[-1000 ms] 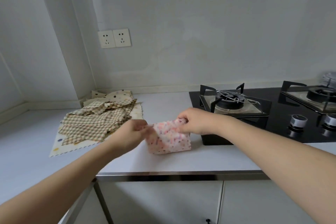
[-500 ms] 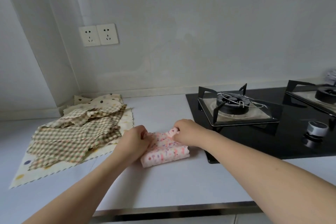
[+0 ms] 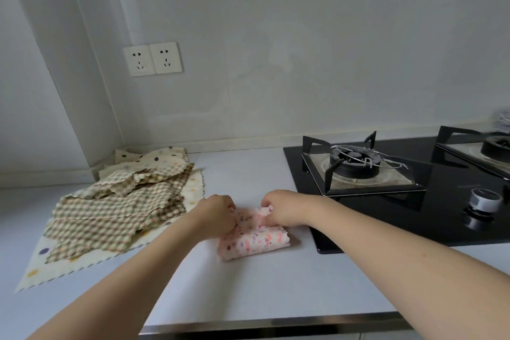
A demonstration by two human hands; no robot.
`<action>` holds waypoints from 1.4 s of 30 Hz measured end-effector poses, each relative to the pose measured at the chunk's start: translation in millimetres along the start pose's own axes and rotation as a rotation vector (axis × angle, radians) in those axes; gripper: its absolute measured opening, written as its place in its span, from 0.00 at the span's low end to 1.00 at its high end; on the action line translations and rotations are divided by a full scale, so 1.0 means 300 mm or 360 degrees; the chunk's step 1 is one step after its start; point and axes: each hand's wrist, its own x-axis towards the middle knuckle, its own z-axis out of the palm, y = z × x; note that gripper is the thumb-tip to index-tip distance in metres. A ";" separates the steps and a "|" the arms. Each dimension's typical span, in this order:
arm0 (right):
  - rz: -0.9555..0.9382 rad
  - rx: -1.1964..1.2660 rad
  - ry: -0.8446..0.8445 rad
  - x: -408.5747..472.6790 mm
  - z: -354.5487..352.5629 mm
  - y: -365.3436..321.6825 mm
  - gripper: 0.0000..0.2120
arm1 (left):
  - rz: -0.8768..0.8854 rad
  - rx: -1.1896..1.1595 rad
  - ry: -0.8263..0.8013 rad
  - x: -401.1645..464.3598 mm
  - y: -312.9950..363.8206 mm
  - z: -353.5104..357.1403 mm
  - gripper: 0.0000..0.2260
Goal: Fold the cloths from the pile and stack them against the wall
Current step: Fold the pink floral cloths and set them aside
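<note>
Centre frame: left hand (image 3: 218, 214) and right hand (image 3: 281, 208), each grip pinching the far edge of the folded pink cloth (image 3: 255, 240) on the desk (image 3: 248, 284); uneven release would likely let the fold spring open

Can't really see the fingertips of either hand, left hand (image 3: 215, 214) or right hand (image 3: 284, 208), they're tucked into the pink cloth (image 3: 255, 237). The second burner (image 3: 496, 146) at far right is cut off by the frame edge. The grey thing (image 3: 503, 121) above it is cropped too, no clue what it is.
</note>
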 end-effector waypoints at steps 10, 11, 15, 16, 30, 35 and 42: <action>-0.0414 -0.0326 0.0428 -0.056 0.005 -0.004 0.14 | 0.0367 -0.0133 0.0421 -0.098 0.020 -0.007 0.06; -0.0483 -0.0368 0.0406 -0.069 0.019 0.001 0.12 | 0.0474 -0.0137 0.0417 -0.121 0.010 0.019 0.03; -0.0471 -0.0283 0.0360 -0.114 0.057 0.030 0.12 | 0.0639 -0.0141 0.0372 -0.177 -0.032 0.076 0.09; -0.0457 -0.0285 0.0334 -0.126 0.059 0.036 0.18 | 0.0639 -0.0115 0.0360 -0.179 -0.037 0.074 0.11; -0.0262 0.0092 0.0096 -0.126 0.025 0.051 0.12 | 0.0377 -0.0304 -0.0036 -0.145 -0.008 -0.005 0.15; -0.0168 -0.0005 0.0113 -0.037 0.005 0.028 0.18 | 0.0236 0.0073 0.0104 -0.028 -0.013 -0.029 0.11; 0.0026 -0.0093 -0.0289 0.044 -0.071 -0.055 0.16 | 0.0070 0.0184 -0.0382 0.071 0.063 -0.086 0.13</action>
